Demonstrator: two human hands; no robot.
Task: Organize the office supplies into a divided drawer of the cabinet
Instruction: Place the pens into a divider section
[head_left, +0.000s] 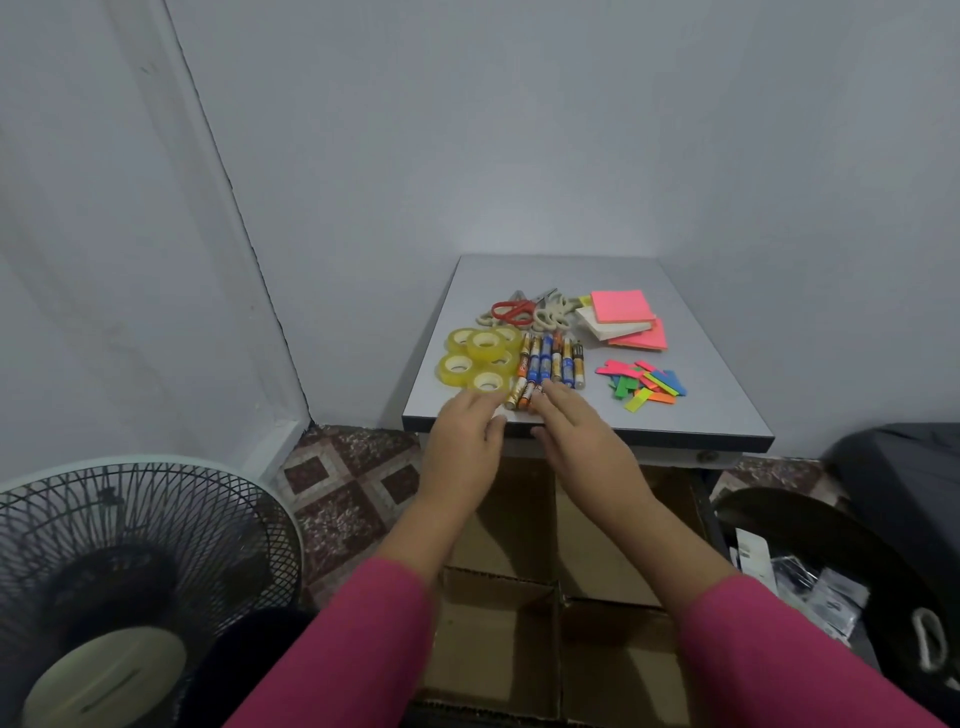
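Observation:
On the grey cabinet top (701, 332) lie several yellow tape rolls (480, 358), a row of batteries (550, 364), scissors (524, 312), pink and white sticky-note pads (623, 317) and loose coloured flags (644, 384). Below it the open drawer (561, 597) shows cardboard dividers. My left hand (465, 441) reaches over the front edge by the nearest tape roll, fingers relaxed. My right hand (576, 431) stretches to the near ends of the batteries with straight fingers. Neither hand holds anything.
A standing fan (130, 571) is at the lower left. A dark bin or bag with packets (831, 582) sits at the right. Grey walls close in behind and to the left of the cabinet. Patterned floor tiles (353, 488) show beside the drawer.

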